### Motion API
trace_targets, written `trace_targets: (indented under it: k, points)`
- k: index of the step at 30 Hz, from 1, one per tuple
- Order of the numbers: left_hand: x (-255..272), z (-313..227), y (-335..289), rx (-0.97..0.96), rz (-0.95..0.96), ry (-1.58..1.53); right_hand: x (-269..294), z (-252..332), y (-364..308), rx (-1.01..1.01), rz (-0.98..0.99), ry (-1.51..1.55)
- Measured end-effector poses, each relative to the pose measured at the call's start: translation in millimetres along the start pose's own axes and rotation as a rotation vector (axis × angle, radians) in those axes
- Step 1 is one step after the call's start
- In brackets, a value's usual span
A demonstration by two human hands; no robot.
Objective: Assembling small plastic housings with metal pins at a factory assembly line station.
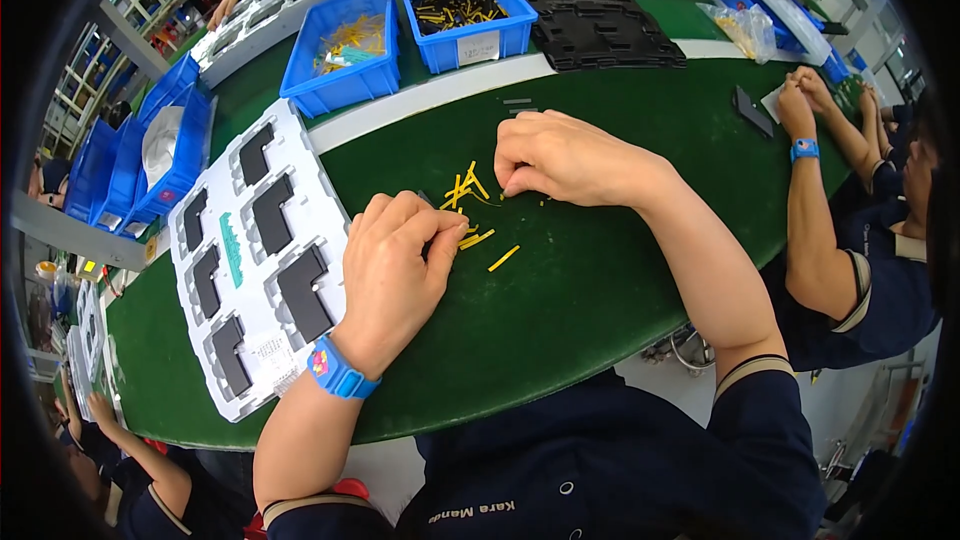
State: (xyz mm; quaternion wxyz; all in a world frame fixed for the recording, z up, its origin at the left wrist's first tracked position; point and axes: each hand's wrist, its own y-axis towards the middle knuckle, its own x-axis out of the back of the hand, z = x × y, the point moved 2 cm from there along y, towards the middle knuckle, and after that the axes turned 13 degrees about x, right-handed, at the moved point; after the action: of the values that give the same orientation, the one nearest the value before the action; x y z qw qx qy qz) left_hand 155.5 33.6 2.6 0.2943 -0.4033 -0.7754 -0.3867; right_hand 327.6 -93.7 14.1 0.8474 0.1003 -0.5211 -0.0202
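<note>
My left hand, with a blue band on its wrist, is closed in a pinch beside a loose pile of thin yellow strips. My right hand is curled over the green mat on the pile's other side, thumb and index finger pressed together. Whatever either pinch holds is too small or hidden to name. One yellow strip lies apart, nearer to me. To the left of my left hand, a white moulded tray holds several black L-shaped parts and a green piece.
Behind the pile stand a blue bin with bagged yellow pieces and a blue bin of black and yellow strips. Black trays lie beside them. A co-worker's hands are at the right, near a dark block.
</note>
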Motion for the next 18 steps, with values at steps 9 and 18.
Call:
trace_targets:
  k: [9, 18]
  points:
    - [0.5, -3.3, 0.6, 0.059, 0.018, -0.069, -3.0, 10.2, 0.4, 0.019, -0.125, 0.254]
    - [0.1, -6.3, 3.2, 0.078, 0.038, -0.185, 3.8, 23.5, 2.6, 0.09, -0.147, 0.224]
